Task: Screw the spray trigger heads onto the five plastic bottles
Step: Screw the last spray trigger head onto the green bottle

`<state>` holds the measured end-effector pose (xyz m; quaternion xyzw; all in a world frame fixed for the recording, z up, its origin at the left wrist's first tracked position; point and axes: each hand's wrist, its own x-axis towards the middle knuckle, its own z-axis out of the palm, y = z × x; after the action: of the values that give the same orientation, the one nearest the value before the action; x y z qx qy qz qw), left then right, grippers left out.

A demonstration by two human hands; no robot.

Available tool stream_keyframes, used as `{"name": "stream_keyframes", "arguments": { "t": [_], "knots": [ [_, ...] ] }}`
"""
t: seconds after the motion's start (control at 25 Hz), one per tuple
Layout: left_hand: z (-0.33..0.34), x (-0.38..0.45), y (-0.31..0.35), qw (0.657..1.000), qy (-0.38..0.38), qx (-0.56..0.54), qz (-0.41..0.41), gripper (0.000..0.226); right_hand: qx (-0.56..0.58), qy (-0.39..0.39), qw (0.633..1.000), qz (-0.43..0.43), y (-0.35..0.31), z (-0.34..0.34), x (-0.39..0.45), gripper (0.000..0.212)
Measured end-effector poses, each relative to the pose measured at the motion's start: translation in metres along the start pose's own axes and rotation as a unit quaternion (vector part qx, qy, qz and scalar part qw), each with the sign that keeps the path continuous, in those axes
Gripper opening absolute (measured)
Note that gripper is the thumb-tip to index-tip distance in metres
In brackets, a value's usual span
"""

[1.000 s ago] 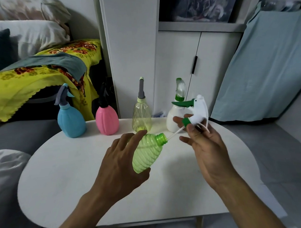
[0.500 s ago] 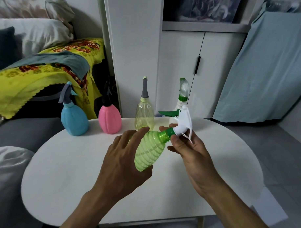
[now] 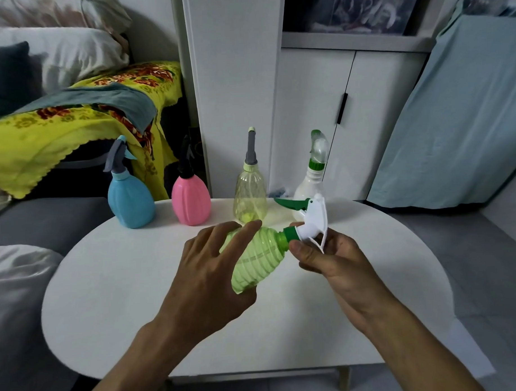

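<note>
My left hand (image 3: 207, 273) grips a ribbed light-green bottle (image 3: 257, 258), tilted with its neck pointing right, above the white table (image 3: 113, 288). My right hand (image 3: 329, 260) holds a white spray trigger head (image 3: 311, 219) with a green nozzle and green collar; the collar sits on the bottle's neck. Along the table's far edge stand a blue bottle (image 3: 131, 204), a pink bottle (image 3: 190, 202), a clear yellowish bottle (image 3: 251, 195) and a white bottle (image 3: 309, 184), each with a spray head on top.
A sofa with a yellow flowered cloth (image 3: 58, 129) stands at the left. White cabinets (image 3: 312, 105) rise behind the table. A pale blue covered panel (image 3: 453, 115) leans at the right.
The trigger head's tube has gone into the green bottle and the collar has come down onto the neck. My right hand moved left toward the bottle.
</note>
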<state>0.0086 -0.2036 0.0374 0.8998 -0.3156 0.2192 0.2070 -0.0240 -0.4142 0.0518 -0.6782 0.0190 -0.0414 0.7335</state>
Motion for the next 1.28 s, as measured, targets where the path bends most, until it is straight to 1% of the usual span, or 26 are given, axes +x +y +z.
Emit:
{"name": "stream_keyframes", "arguments": {
  "t": [0.04, 0.08, 0.12, 0.16, 0.2, 0.24, 0.28, 0.36, 0.4, 0.44, 0.6, 0.76, 0.96, 1.04, 1.16, 1.28],
  "knots": [
    [-0.002, 0.002, 0.0, 1.0, 0.002, 0.006, 0.003, 0.092, -0.002, 0.008, 1.0, 0.011, -0.002, -0.001, 0.0, 0.067],
    [-0.005, 0.003, -0.001, 1.0, 0.003, 0.014, 0.008, 0.091, -0.026, 0.039, 0.999, 0.016, -0.003, -0.003, 0.001, 0.083],
    [-0.007, 0.004, -0.002, 1.0, 0.0, 0.026, 0.017, 0.091, -0.082, 0.084, 0.993, 0.007, -0.005, -0.007, 0.001, 0.098],
    [-0.009, 0.004, -0.003, 0.999, -0.008, 0.038, 0.028, 0.091, -0.148, 0.114, 0.982, -0.018, -0.008, -0.011, 0.001, 0.109],
    [-0.01, 0.004, -0.002, 0.998, -0.018, 0.047, 0.038, 0.092, -0.204, 0.11, 0.971, -0.064, -0.008, -0.014, 0.001, 0.111],
    [-0.01, 0.003, 0.0, 0.997, -0.026, 0.051, 0.045, 0.092, -0.239, 0.078, 0.962, -0.107, -0.008, -0.016, 0.0, 0.102],
    [-0.009, 0.002, 0.002, 0.997, -0.032, 0.049, 0.046, 0.093, -0.253, 0.038, 0.959, -0.125, -0.007, -0.015, 0.0, 0.086],
    [-0.01, 0.003, 0.002, 0.998, -0.032, 0.034, 0.038, 0.093, -0.25, -0.021, 0.96, -0.123, -0.004, -0.011, -0.002, 0.055],
    [-0.012, 0.004, 0.001, 0.999, -0.029, 0.022, 0.03, 0.093, -0.256, -0.032, 0.958, -0.129, -0.002, -0.011, -0.004, 0.045],
    [-0.014, 0.005, -0.001, 0.999, -0.026, 0.012, 0.022, 0.093, -0.272, -0.036, 0.951, -0.143, -0.002, -0.011, -0.005, 0.04],
    [-0.021, 0.006, -0.009, 0.999, -0.042, 0.017, 0.028, 0.093, -0.316, -0.048, 0.926, -0.2, -0.004, -0.01, -0.004, 0.032],
    [-0.026, 0.004, -0.01, 0.996, -0.056, 0.036, 0.051, 0.097, -0.352, -0.076, 0.902, -0.238, -0.001, -0.007, -0.005, 0.031],
    [-0.031, 0.003, -0.015, 0.993, -0.085, 0.051, 0.069, 0.1, -0.426, -0.106, 0.848, -0.297, -0.003, -0.006, -0.006, 0.032],
    [-0.031, 0.003, -0.015, 0.992, -0.088, 0.049, 0.072, 0.1, -0.423, -0.109, 0.847, -0.302, -0.002, -0.006, -0.005, 0.032],
    [-0.034, 0.003, -0.016, 0.994, -0.087, 0.022, 0.063, 0.099, -0.374, -0.106, 0.872, -0.298, -0.002, -0.003, -0.005, 0.03],
    [-0.036, 0.001, -0.017, 0.994, -0.089, 0.001, 0.061, 0.097, -0.35, -0.115, 0.883, -0.293, -0.001, -0.001, -0.005, 0.031]
  ]
}}
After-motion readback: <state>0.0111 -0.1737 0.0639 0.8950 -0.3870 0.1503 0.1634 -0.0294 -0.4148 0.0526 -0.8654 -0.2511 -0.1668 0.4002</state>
